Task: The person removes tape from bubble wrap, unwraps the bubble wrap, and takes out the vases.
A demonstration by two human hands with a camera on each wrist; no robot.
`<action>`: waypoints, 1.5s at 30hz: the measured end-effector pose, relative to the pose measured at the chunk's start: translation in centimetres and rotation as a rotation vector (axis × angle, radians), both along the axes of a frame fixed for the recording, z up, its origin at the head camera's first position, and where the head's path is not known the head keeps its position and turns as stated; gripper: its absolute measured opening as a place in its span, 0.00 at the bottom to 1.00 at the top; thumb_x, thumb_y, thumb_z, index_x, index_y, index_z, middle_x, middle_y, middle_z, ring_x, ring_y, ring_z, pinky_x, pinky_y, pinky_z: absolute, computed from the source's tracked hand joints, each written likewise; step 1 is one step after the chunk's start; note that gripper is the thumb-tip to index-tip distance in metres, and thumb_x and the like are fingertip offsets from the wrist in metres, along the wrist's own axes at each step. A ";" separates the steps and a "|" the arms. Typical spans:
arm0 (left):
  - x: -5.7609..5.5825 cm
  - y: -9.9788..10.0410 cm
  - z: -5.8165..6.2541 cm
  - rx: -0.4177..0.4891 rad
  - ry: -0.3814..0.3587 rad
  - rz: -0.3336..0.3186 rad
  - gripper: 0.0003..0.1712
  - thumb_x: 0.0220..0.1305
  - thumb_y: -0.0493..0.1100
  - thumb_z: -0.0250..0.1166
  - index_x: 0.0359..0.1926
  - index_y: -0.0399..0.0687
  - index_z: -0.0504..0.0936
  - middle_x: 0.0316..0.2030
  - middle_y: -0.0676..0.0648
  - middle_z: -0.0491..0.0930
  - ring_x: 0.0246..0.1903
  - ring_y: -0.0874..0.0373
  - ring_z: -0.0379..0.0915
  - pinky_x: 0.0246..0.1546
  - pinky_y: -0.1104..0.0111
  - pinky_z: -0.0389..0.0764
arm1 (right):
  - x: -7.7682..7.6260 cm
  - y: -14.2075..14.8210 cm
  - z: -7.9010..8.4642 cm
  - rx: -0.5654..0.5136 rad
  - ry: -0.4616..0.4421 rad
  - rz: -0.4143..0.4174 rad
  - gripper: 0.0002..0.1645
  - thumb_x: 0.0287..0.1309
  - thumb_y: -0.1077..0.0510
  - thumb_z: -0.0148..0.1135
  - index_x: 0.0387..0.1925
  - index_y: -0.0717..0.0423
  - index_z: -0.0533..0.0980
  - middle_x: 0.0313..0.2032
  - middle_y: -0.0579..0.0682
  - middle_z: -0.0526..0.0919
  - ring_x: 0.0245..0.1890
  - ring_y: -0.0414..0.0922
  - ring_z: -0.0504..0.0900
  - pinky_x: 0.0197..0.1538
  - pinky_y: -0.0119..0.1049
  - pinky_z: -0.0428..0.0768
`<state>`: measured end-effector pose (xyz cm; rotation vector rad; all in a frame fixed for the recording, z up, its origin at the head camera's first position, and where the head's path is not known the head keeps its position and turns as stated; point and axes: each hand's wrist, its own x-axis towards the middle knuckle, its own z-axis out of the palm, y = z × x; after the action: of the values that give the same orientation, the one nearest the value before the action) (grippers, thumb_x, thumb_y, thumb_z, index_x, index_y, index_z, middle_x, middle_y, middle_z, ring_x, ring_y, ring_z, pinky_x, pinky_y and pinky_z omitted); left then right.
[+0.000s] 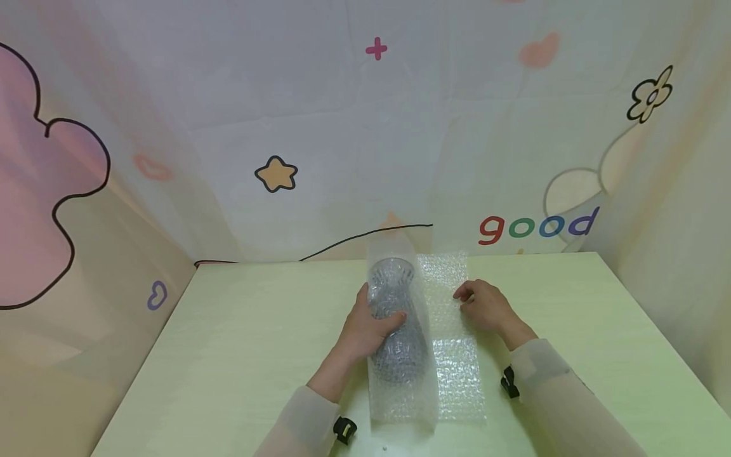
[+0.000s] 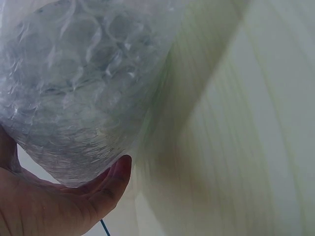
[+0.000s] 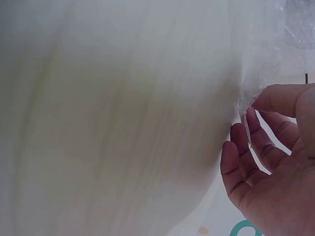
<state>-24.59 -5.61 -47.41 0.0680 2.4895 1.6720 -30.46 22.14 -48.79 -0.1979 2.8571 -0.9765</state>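
Observation:
A dark grey vase (image 1: 400, 352) with a flared rim lies on its side on the table, rim toward the wall, seen through clear bubble wrap (image 1: 459, 387) wound around it. My left hand (image 1: 365, 330) grips the wrapped vase around its middle, thumb over the top. In the left wrist view, that hand (image 2: 64, 201) curls against the wrapped body (image 2: 74, 108). A loose flap of wrap extends to the right of the vase. There my right hand (image 1: 485, 308) pinches the flap's edge; the right wrist view shows the wrap (image 3: 248, 98) between thumb and fingertips.
The pale green table (image 1: 257, 330) reaches back to a printed cloth backdrop (image 1: 320, 127), with more cloth hanging at both sides. Black straps with small devices (image 1: 345, 430) sit at both wrists.

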 end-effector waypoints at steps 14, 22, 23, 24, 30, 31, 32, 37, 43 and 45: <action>0.0 0.0 0.3 -0.006 -0.020 0.008 0.63 0.63 0.59 0.71 0.83 0.43 0.41 0.77 0.30 0.57 0.72 0.30 0.63 0.64 0.35 0.73 | -0.2 0.1 -0.3 0.014 0.006 -0.001 0.14 0.65 0.67 0.55 0.48 0.61 0.81 0.47 0.60 0.80 0.48 0.56 0.76 0.57 0.55 0.77; -0.1 0.0 0.1 -0.004 -0.013 0.006 0.63 0.63 0.60 0.71 0.83 0.43 0.41 0.77 0.30 0.57 0.72 0.31 0.63 0.64 0.35 0.73 | -0.1 0.1 -0.2 0.008 -0.011 0.004 0.14 0.65 0.66 0.56 0.49 0.61 0.81 0.49 0.61 0.79 0.49 0.57 0.76 0.59 0.56 0.77; -0.1 0.0 0.1 -0.004 -0.013 0.005 0.63 0.63 0.60 0.71 0.83 0.43 0.41 0.77 0.31 0.58 0.72 0.31 0.63 0.64 0.35 0.73 | 0.0 0.1 -0.2 0.005 -0.015 0.004 0.14 0.65 0.66 0.56 0.49 0.61 0.81 0.49 0.61 0.79 0.50 0.57 0.76 0.59 0.56 0.77; -0.1 0.0 0.1 -0.003 -0.011 0.005 0.63 0.63 0.60 0.71 0.83 0.43 0.41 0.77 0.31 0.58 0.72 0.31 0.63 0.64 0.35 0.73 | 0.0 0.2 -0.1 0.004 -0.020 0.002 0.14 0.65 0.66 0.56 0.49 0.61 0.81 0.50 0.61 0.79 0.50 0.57 0.76 0.59 0.56 0.77; -0.1 0.0 0.1 -0.011 -0.031 0.012 0.63 0.63 0.61 0.71 0.84 0.46 0.41 0.78 0.32 0.56 0.74 0.32 0.61 0.66 0.35 0.71 | 0.0 0.3 -0.2 0.001 -0.028 0.008 0.14 0.65 0.66 0.55 0.49 0.60 0.81 0.50 0.61 0.79 0.51 0.58 0.77 0.60 0.56 0.77; -0.1 0.0 0.1 -0.014 -0.034 0.014 0.63 0.63 0.61 0.71 0.84 0.46 0.41 0.78 0.32 0.56 0.74 0.32 0.61 0.66 0.35 0.70 | -0.1 0.3 -0.2 0.001 -0.028 0.011 0.14 0.65 0.66 0.55 0.49 0.60 0.81 0.50 0.61 0.79 0.51 0.58 0.77 0.60 0.57 0.77; -0.1 0.0 0.1 -0.014 -0.032 0.014 0.64 0.63 0.61 0.71 0.84 0.46 0.41 0.78 0.32 0.56 0.74 0.32 0.60 0.66 0.35 0.70 | -0.1 0.3 -0.2 0.001 -0.028 0.013 0.14 0.65 0.66 0.55 0.49 0.60 0.81 0.50 0.61 0.79 0.51 0.58 0.77 0.60 0.57 0.77; -0.1 -0.1 0.2 -0.018 -0.032 0.014 0.64 0.63 0.61 0.71 0.84 0.45 0.40 0.78 0.31 0.56 0.74 0.31 0.60 0.67 0.35 0.70 | -0.2 0.3 -0.3 -0.001 -0.026 0.017 0.14 0.65 0.66 0.55 0.49 0.60 0.81 0.50 0.61 0.79 0.51 0.58 0.77 0.60 0.57 0.77; -0.1 -0.1 0.2 -0.012 -0.032 0.010 0.64 0.63 0.60 0.71 0.84 0.44 0.40 0.78 0.31 0.55 0.74 0.30 0.59 0.66 0.34 0.70 | -0.2 0.3 -0.3 -0.001 -0.027 0.018 0.14 0.66 0.66 0.55 0.49 0.60 0.81 0.50 0.61 0.79 0.51 0.57 0.77 0.60 0.56 0.77; -0.1 -0.1 0.3 -0.012 -0.033 0.010 0.64 0.63 0.60 0.71 0.84 0.45 0.40 0.78 0.31 0.55 0.74 0.30 0.59 0.66 0.34 0.70 | -0.2 0.3 -0.3 -0.004 -0.030 0.018 0.14 0.66 0.66 0.55 0.49 0.60 0.81 0.51 0.61 0.79 0.52 0.58 0.77 0.60 0.57 0.77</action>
<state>-24.65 -5.68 -47.15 0.0260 2.4803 1.6480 -30.69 22.46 -49.12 -0.2075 2.8216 -0.9742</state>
